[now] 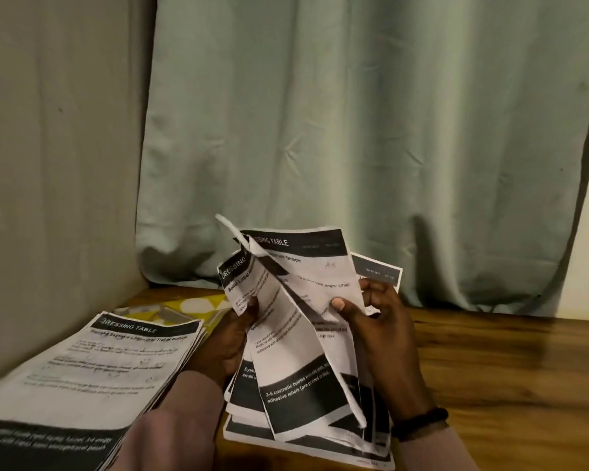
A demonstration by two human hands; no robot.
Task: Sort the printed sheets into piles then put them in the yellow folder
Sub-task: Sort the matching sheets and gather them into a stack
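Both hands grasping fanned printed sheets (306, 321) above table (490, 368): left hand (230, 338) w/ thumb on front, right hand (376, 321) pinching. Sorted pile (92, 368) left of them, over yellow folder (198, 305).

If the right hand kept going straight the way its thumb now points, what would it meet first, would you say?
The right hand pinches the fanned printed sheets, thumb pointing left. Going on that way, it would probably meet the left hand gripping the same sheets first, though depth is unclear.
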